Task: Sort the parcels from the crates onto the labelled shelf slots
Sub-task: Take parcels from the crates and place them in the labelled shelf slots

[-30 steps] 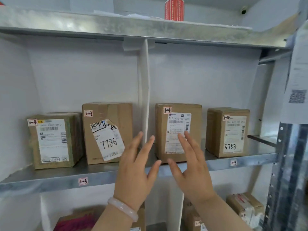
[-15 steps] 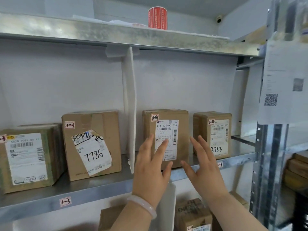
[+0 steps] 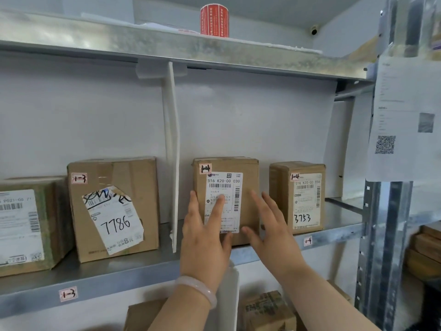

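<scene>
A brown parcel tagged 1-4 point(image 3: 248, 168) stands upright on the metal shelf point(image 3: 143, 271), just right of the white divider point(image 3: 174, 151). My left hand point(image 3: 205, 240), with a pale bangle on the wrist, is raised in front of its white shipping label, fingers straight. My right hand point(image 3: 272, 232) is spread open over the parcel's lower right front. Whether either hand touches the parcel I cannot tell. A second 1-4 parcel marked 3753 point(image 3: 298, 197) stands to the right, above the 1-4 slot label point(image 3: 308, 241).
Left of the divider stand a parcel tagged 1-3 marked 7786 point(image 3: 114, 209) and another box point(image 3: 26, 225), above the 1-3 slot label point(image 3: 68, 293). A red roll point(image 3: 214, 19) sits on the top shelf. More boxes point(image 3: 267, 311) lie below. A steel upright point(image 3: 386, 235) rises at right.
The view has swung right and closer to the shelf. Both hands have stayed open and raised, ending up in front of the left 1-4 parcel.
</scene>
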`<state>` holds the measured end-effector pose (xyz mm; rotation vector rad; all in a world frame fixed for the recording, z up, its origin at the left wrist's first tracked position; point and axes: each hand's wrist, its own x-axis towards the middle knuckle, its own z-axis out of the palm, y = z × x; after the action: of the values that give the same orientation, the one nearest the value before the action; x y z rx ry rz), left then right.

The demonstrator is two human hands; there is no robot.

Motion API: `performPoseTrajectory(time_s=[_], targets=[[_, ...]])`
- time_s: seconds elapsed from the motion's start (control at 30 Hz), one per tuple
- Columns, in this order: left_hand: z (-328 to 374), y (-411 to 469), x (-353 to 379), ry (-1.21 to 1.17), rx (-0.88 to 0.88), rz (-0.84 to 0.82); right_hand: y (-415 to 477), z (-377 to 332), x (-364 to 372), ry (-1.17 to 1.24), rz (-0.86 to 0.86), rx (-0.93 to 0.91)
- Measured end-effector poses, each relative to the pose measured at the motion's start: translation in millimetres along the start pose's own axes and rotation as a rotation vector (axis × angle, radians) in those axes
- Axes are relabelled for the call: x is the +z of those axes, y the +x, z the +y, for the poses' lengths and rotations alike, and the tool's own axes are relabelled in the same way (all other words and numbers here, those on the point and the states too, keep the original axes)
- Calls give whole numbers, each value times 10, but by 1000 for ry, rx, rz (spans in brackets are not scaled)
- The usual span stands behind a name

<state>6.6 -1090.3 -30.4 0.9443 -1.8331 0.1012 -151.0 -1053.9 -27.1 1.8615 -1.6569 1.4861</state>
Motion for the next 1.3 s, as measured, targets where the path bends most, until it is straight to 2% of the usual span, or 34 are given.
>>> performPoseTrajectory(time_s=[0.33,0.6,0.7,0.8,0.87,1.0,1.1,1.3], targets=[[-24,219,263,93,-125,26,292,382,168,36,-162,-75],[-62,231,347,140,-134,41,321,456,160,87,-243,-134],[-7,161,316,168,-138,140,173,408,-12,53,-112,-243],[128,64,346,218,14,271,38,510,-234,74,124,-415],[277,29,428,192,124,281,5,667,-383,77,254,-476],[673,82,670,38,119,187,95,1083,-642,18,352,-353],[923,181,874,8,105,85,162,1339,-754,-18,252,-230],[1103,378,1200,-66,47,-18,228,1588,-785,58,67,-178]])
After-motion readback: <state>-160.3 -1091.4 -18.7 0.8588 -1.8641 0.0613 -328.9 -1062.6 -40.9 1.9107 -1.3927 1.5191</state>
